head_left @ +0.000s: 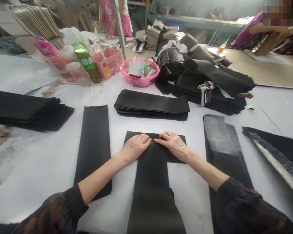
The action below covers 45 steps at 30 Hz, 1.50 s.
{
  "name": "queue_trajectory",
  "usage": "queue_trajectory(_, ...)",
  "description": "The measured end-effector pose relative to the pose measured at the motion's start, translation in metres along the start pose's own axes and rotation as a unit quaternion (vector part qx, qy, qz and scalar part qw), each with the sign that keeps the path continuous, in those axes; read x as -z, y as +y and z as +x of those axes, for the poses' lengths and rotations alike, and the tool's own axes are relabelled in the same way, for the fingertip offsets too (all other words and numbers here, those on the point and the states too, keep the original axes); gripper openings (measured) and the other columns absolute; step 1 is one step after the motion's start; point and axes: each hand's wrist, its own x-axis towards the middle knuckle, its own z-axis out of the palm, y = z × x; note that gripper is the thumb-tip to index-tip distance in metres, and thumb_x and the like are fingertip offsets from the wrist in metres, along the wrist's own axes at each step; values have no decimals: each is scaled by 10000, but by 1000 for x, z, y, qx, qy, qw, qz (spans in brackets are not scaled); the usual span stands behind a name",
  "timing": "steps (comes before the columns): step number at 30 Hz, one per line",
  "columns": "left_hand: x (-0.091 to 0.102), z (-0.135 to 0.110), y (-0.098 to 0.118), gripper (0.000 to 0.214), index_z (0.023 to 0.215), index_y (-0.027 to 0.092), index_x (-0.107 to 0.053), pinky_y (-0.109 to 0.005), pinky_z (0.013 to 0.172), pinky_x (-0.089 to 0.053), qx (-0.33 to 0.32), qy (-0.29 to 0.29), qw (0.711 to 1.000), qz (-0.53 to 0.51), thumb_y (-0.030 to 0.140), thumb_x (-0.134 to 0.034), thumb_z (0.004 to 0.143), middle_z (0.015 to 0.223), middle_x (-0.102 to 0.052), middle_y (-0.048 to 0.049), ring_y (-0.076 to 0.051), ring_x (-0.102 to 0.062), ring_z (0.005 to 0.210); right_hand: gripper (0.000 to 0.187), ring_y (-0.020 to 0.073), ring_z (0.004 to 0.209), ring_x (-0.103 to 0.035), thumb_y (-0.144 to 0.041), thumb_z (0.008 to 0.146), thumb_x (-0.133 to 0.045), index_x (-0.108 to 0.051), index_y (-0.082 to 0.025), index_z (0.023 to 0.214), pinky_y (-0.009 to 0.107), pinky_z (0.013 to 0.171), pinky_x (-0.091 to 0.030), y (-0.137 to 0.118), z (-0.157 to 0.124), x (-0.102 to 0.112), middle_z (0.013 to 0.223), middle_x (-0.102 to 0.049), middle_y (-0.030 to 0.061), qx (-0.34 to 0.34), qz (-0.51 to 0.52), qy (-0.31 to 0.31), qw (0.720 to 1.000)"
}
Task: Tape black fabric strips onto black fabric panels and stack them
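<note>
A long black strip of flat, leather-like sheet runs from the table's near edge up to my hands. Its far end lies over a black crosswise piece, so the two make a T. My left hand is closed on the strip's far end, fingers together and pressing down from the left. Opposite it, my right hand is closed on the same end, fingers bent, thumb and fingertips at the edge. The fingertips of both hands nearly meet there. What lies under the fingers is hidden.
Black strip stacks lie left, behind, right and far left. Further back stand a pink basin, a pink box, a green-labelled bottle and a dark material heap. Two other people work across the tables.
</note>
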Motion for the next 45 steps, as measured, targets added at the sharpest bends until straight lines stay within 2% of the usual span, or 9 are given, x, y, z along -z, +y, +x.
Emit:
queue_trajectory(12, -1, -3, 2, 304, 1230, 107, -524, -366, 959, -471, 0, 6, 1000, 0, 92, -439, 939, 1209, -571, -134, -245, -527, 1156, 306, 192, 998, -516, -179, 977, -471, -579, -266, 1250, 330, 848, -438, 10, -10, -3, 1085, -592, 54, 4, 48, 18, 999)
queue_trajectory(19, 4, 2, 7, 390, 1321, 181, -471, -381, 912, -505, -6, -12, 1000, 23, 100, -428, 942, 1141, -582, -120, -244, -556, 1114, 293, 196, 970, -515, -174, 964, -494, -594, -244, 1231, 311, 808, -449, 8, -8, 1, 1054, -590, 63, 9, 22, 17, 1000)
queue_trajectory(28, 0, -4, 3, 353, 1266, 117, -519, -380, 977, -489, 1, -2, 1000, -2, 75, -454, 922, 1204, -565, -136, -253, -543, 1146, 306, 192, 964, -512, -160, 973, -473, -587, -252, 1241, 305, 795, -438, 12, -15, 4, 1070, -586, 63, 6, 12, 10, 1000)
queue_trajectory(34, -2, -7, 0, 331, 1246, 96, -529, -384, 1006, -481, -3, 24, 1000, -18, 76, -443, 927, 1216, -570, -140, -254, -544, 1161, 304, 196, 983, -514, -160, 977, -463, -593, -268, 1229, 317, 812, -429, 14, -16, 0, 1076, -587, 60, 3, 16, 18, 1000)
queue_trajectory(45, -6, -11, -3, 360, 1278, 63, -500, -387, 1029, -479, -18, 9, 1000, -19, 68, -454, 921, 1264, -567, -162, -263, -533, 1202, 321, 197, 996, -511, -157, 972, -472, -581, -269, 1252, 316, 819, -441, 13, -18, 0, 1079, -575, 60, 1, 25, 18, 1000)
